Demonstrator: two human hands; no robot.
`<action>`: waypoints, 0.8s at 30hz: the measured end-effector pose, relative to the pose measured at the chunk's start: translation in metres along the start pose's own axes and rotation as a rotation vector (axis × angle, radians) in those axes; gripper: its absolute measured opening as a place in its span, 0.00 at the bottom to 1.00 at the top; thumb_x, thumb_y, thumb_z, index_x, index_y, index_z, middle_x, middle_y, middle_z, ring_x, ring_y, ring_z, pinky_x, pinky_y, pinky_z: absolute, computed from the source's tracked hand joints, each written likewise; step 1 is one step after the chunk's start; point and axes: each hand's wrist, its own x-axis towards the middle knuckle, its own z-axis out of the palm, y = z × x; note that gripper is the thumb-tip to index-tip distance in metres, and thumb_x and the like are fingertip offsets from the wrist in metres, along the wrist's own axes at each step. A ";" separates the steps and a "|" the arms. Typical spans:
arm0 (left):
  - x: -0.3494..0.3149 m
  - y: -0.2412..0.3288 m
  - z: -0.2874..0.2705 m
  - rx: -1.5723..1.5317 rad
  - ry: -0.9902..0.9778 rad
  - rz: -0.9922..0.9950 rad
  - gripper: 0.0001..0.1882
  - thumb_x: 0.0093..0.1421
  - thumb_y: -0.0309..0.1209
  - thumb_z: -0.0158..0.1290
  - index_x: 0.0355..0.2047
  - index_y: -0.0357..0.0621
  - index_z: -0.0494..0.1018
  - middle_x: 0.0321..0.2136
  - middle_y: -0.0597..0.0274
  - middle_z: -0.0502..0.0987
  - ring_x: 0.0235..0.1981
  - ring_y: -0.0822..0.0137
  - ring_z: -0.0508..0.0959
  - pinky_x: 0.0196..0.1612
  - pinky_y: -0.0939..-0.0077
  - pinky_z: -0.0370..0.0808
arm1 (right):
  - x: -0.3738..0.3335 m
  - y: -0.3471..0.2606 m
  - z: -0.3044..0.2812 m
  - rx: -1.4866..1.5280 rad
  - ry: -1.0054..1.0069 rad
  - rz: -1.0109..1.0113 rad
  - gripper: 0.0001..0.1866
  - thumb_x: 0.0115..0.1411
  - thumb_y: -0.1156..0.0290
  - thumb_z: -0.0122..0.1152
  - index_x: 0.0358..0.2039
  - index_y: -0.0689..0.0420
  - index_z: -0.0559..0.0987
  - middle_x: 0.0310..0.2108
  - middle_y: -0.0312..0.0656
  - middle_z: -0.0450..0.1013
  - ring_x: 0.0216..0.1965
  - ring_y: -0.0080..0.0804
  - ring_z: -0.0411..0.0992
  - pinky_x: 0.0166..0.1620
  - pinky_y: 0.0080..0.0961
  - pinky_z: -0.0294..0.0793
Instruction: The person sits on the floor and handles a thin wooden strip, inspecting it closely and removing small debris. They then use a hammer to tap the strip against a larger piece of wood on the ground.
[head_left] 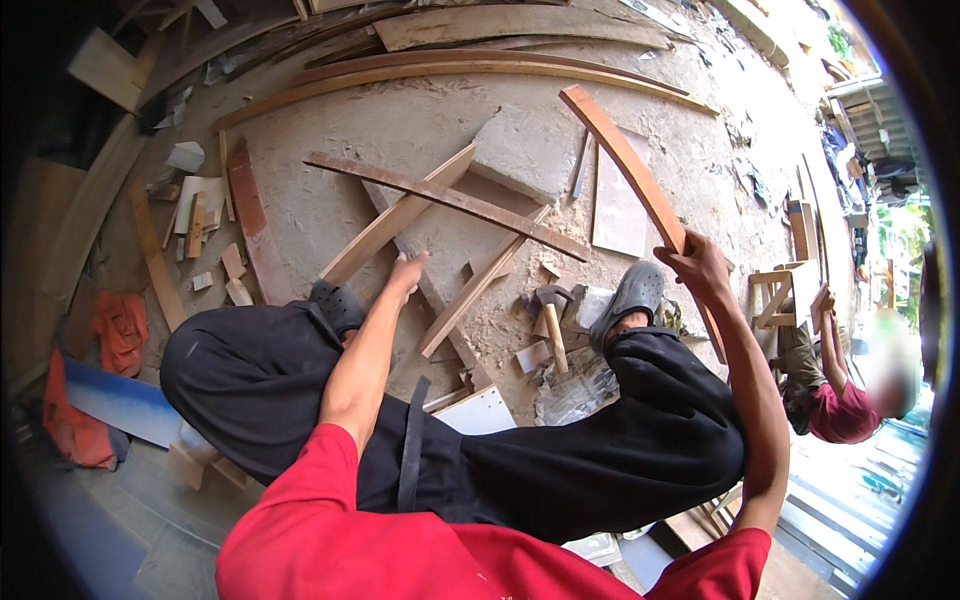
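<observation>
My right hand [697,265] is wrapped round a long reddish-brown wooden plank [625,150], which slants from the upper middle down beside my right leg. My left hand [407,272] holds nothing; its fingers reach out, partly stretched, over the floor next to a pale wooden board [385,225]. Across that board lies a thin dark wooden strip [450,200], whose right end also rests over a second pale strip [485,285]. Between my feet lies a hammer [555,335] with a wooden handle and dark head.
A concrete slab [520,150] and a flat panel [620,200] lie ahead. Long beams [480,68] cross the far floor. Wood offcuts [197,225] and an orange cloth [120,335] are at left. At right, another person [845,405] works by a small wooden frame [775,295].
</observation>
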 end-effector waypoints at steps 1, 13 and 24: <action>0.017 -0.007 -0.034 0.152 0.041 0.014 0.43 0.58 0.51 0.58 0.64 0.34 0.59 0.61 0.43 0.67 0.63 0.50 0.66 0.63 0.62 0.63 | 0.014 -0.015 0.010 0.000 -0.017 -0.089 0.20 0.49 0.57 0.73 0.27 0.64 0.81 0.16 0.42 0.73 0.19 0.27 0.72 0.26 0.30 0.70; -0.074 0.077 -0.066 0.947 0.783 0.874 0.24 0.52 0.43 0.62 0.48 0.52 0.71 0.47 0.61 0.74 0.51 0.55 0.71 0.55 0.52 0.64 | -0.001 -0.022 0.000 -0.216 0.003 -0.180 0.21 0.48 0.57 0.73 0.25 0.63 0.77 0.23 0.53 0.74 0.25 0.47 0.74 0.33 0.39 0.72; -0.077 0.086 -0.123 1.061 0.278 0.452 0.23 0.65 0.47 0.49 0.50 0.44 0.75 0.42 0.40 0.79 0.46 0.39 0.78 0.49 0.49 0.73 | -0.012 -0.017 -0.011 -0.202 0.006 -0.110 0.21 0.49 0.55 0.72 0.29 0.63 0.79 0.23 0.52 0.75 0.27 0.44 0.75 0.35 0.39 0.73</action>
